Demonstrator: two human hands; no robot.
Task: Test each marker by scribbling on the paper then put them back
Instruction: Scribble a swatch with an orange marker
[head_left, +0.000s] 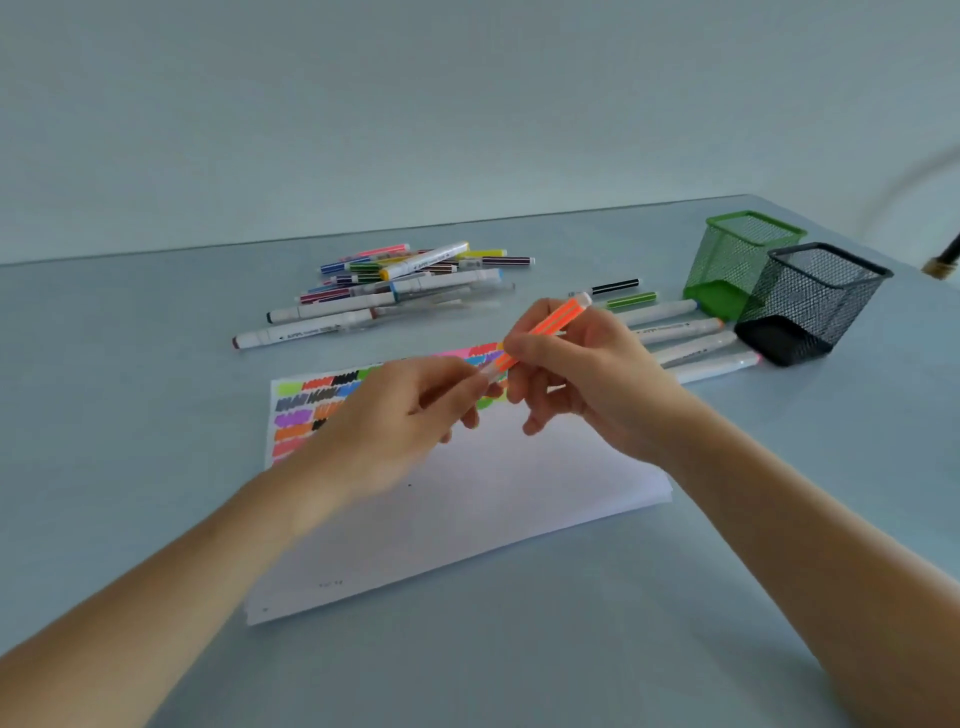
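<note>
Orange marker is up in the air over the far edge of the paper, tilted, its pale end pointing toward 1 o'clock. The right hand has a grasping grip on the striped barrel, thumb and fingers pinched round it. The left hand pinches the clear end (looks like the cap, too blurry to swear to it) at the lower tip of the same marker, so both grips are clenched on one pen.

The paper lies flat on the counter, and coloured scribbles fill its far left corner and run along the top edge. At 11 o'clock from the hands sits a loose pile of markers, thin striped ones mixed with fat white ones. At 2 o'clock a small row of markers lies beside a green mesh cup and a black mesh cup, the two cups touching or near enough, both upright.
</note>
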